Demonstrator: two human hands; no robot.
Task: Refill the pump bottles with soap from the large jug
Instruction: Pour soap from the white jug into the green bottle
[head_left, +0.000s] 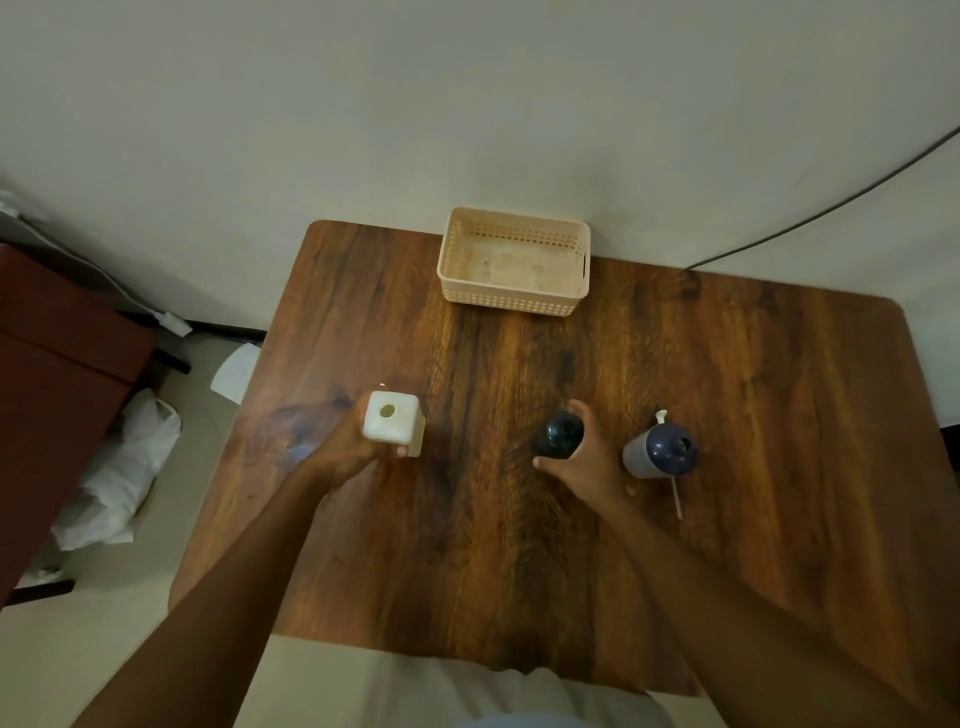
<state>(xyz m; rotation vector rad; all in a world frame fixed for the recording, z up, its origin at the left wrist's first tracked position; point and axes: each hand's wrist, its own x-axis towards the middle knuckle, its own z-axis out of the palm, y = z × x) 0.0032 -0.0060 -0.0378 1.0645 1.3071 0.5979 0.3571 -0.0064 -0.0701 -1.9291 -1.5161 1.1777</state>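
Two hands are over the brown wooden table (727, 389). The left hand (348, 447) holds one white jug (392, 423), with its fingers curled around the side. The jug stands up on the left part of the table, and the round hole on top is open, with no cap on it. The right hand (576, 467) holds one dark bottle (556, 434) near the middle of the table, with fingers and thumb wrapped around it. Just to the right of that hand stands one more bottle, the gray bottle (657, 449) with a dark blue top. A thin pump tube (676, 499) lies beside it on the table.

So there is one jug and there are two bottles. One cream basket (511, 301) with little holes sits at the far edge, by the wall. I cannot see any words or labels on any of them.
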